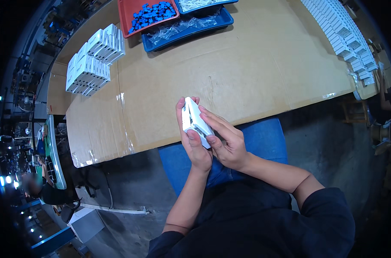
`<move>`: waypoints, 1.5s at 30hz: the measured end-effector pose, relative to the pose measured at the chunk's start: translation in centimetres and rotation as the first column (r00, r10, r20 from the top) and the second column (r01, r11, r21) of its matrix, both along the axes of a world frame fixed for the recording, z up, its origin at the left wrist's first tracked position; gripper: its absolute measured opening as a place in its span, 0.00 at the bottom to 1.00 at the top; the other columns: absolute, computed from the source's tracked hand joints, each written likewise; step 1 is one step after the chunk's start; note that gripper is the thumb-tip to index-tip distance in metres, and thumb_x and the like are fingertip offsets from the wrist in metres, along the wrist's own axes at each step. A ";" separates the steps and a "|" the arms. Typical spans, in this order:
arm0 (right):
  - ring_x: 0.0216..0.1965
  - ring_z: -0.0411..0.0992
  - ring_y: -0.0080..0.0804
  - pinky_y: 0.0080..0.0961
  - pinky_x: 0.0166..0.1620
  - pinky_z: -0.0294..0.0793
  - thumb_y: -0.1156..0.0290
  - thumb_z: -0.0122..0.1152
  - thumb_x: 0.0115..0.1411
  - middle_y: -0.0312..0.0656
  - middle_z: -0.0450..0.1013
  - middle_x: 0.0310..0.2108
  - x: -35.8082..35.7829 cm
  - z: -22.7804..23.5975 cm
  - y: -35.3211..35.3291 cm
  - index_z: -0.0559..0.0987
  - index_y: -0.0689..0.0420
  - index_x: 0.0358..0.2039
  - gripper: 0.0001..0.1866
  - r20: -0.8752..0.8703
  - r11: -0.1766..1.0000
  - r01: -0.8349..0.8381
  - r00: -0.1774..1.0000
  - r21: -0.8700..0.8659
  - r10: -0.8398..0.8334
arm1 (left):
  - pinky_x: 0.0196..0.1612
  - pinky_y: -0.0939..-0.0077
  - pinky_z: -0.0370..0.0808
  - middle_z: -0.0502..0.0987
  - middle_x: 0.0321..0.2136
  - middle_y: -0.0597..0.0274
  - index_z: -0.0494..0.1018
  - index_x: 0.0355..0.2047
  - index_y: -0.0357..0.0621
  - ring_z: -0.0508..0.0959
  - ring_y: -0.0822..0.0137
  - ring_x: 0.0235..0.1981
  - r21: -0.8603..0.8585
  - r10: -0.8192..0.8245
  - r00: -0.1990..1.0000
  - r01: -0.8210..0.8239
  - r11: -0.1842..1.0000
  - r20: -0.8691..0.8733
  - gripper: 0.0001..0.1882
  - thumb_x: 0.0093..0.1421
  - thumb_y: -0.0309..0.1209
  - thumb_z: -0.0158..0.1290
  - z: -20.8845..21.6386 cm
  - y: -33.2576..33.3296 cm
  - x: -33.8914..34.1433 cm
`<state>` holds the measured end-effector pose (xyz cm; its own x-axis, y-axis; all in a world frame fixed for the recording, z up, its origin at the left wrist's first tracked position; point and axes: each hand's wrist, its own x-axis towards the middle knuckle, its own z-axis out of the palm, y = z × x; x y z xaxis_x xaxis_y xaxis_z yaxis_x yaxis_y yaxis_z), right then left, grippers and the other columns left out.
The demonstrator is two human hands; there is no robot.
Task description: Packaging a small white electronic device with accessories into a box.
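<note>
A white casing is held in mid-air at the near edge of the counter, with a dark gap visible between its two faces. It is cradled along its left side by the left grip — fingers behind, thumb on the near part — while its right face is pressed by the fingers of the right grip, whose thumb is set near the lower end. Both grips are thus closed around the one casing.

By its look, the casing should be light and stiff, probably thin plastic; its smooth faces may slip, and the edges along the gap could be chipped or bent if squeezed hard. It is best taken by the long outer sides, with fingertips kept out of the gap.

Farther out on the counter, a stack of white units is placed to the left and a longer row of white pieces to the far right. At the far side, blue parts are held in a red tray, and clear film is heaped in the blue tray beside it.
</note>
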<state>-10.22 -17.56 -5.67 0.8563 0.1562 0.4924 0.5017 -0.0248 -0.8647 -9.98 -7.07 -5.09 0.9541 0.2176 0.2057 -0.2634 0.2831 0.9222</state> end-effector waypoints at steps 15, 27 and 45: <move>0.59 0.73 0.31 0.29 0.62 0.74 0.67 0.64 0.71 0.50 0.74 0.58 0.6 0.6 0.0 0.67 0.66 0.67 0.30 -0.620 0.846 -0.013 0.675 0.532 0.400 | 0.68 0.52 0.64 0.62 0.63 0.39 0.51 0.72 0.27 0.67 0.47 0.65 0.489 0.099 0.993 -0.119 0.864 0.067 0.60 0.62 0.72 0.47 -2.1 0.5 0.0; 0.60 0.72 0.31 0.26 0.59 0.74 0.71 0.55 0.75 0.55 0.70 0.64 -1.2 1.5 0.3 0.61 0.70 0.71 0.30 -0.545 0.880 -0.020 0.779 0.474 0.311 | 0.63 0.56 0.69 0.67 0.56 0.42 0.63 0.63 0.27 0.72 0.52 0.58 0.357 0.160 0.958 -0.240 0.903 0.239 0.50 0.64 0.68 0.42 -2.9 -0.5 0.8; 0.70 0.64 0.51 0.42 0.68 0.66 0.53 0.65 0.66 0.54 0.63 0.68 1.6 1.8 -4.6 0.68 0.55 0.71 0.38 -0.187 0.899 -0.061 0.982 -0.433 -0.024 | 0.66 0.58 0.68 0.66 0.65 0.47 0.43 0.77 0.39 0.70 0.51 0.64 0.045 -0.081 0.986 0.088 0.995 -0.144 0.64 0.59 0.80 0.39 -2.6 0.9 0.5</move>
<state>-8.58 -22.18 -3.86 0.9191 0.3353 0.2068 0.3404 -0.4116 -0.8454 -9.47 -6.18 -7.70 0.9889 0.1277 0.0755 -0.1058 0.2503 0.9624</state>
